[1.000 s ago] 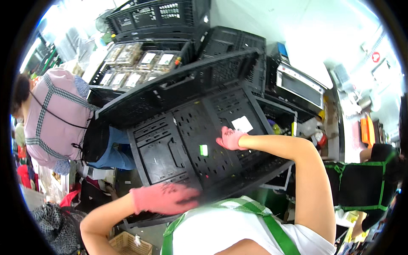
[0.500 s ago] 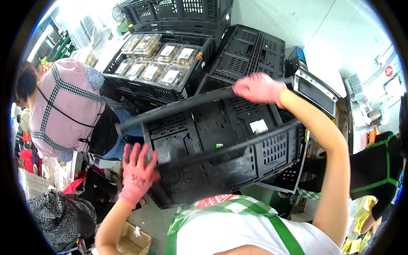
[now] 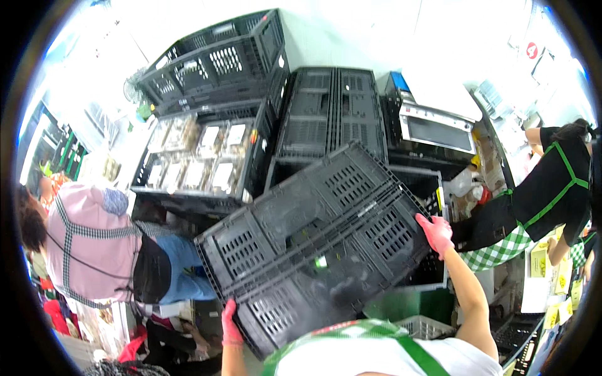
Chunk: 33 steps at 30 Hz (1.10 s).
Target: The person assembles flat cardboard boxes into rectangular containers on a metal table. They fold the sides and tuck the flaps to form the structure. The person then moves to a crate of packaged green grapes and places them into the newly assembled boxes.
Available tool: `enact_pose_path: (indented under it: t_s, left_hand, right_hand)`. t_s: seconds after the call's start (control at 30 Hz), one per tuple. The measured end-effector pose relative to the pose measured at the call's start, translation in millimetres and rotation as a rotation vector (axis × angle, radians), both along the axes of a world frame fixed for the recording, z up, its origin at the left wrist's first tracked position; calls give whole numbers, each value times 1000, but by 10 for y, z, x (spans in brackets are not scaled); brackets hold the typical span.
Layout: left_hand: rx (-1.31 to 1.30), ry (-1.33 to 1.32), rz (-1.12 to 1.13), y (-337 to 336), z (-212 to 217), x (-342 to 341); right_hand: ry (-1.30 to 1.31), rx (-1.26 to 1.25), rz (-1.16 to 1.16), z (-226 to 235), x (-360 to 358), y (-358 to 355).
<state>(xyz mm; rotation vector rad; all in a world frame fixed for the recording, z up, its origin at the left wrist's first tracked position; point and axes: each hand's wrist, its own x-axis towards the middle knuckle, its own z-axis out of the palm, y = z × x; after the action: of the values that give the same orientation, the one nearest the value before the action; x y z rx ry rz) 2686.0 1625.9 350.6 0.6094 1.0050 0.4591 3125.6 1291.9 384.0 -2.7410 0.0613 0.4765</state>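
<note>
A black plastic folding crate [image 3: 326, 250], its slotted side panels lying folded flat, is held tilted in front of my body. My left hand [image 3: 231, 324], in a pink glove, grips its lower left edge; part of the fingers is hidden by the crate. At the crate's right end, my right hand [image 3: 436, 234], also pink-gloved, is closed on the edge. Beneath and behind it, an upright black crate [image 3: 433, 276] is partly covered. Farther back lies a stack of folded black crates [image 3: 332, 113].
Clear plastic boxes of food [image 3: 195, 166] fill a black crate [image 3: 248, 178] at the back left, with more stacked crates [image 3: 219, 62] behind. A co-worker in pink [image 3: 100, 244] stands left; another in black [image 3: 539, 194] is at right. A framed machine [image 3: 439, 128] sits back right.
The crate's raised long sides have folded down flat. My right hand has come from the far side to the crate's right end; my left hand has moved lower and closed on its edge.
</note>
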Motion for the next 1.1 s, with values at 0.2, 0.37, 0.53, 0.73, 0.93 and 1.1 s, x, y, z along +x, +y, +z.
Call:
enact_pose_path:
  t_s: [0.2, 0.37, 0.53, 0.73, 0.93, 1.1]
  left_hand:
    - [1, -167, 29, -522, 349, 783]
    - [-62, -310, 25, -893, 470, 2213]
    - [-183, -601, -204, -854, 79, 3723]
    - [-281, -818, -382, -610, -423, 4367]
    - [-99, -44, -640, -74, -53, 4609]
    - [451, -453, -811, -539, 402, 3371]
  right_hand:
    - [-208, 40, 206, 1129, 1155, 493]
    - [-736, 671, 311, 1982, 2071, 1360]
    - [-88, 666, 269, 699, 867, 1092]
    - [-353, 837, 19, -369, 354, 1201]
    - [-149, 971, 441, -157, 991, 1722]
    - [-534, 656, 889, 612, -9, 1956]
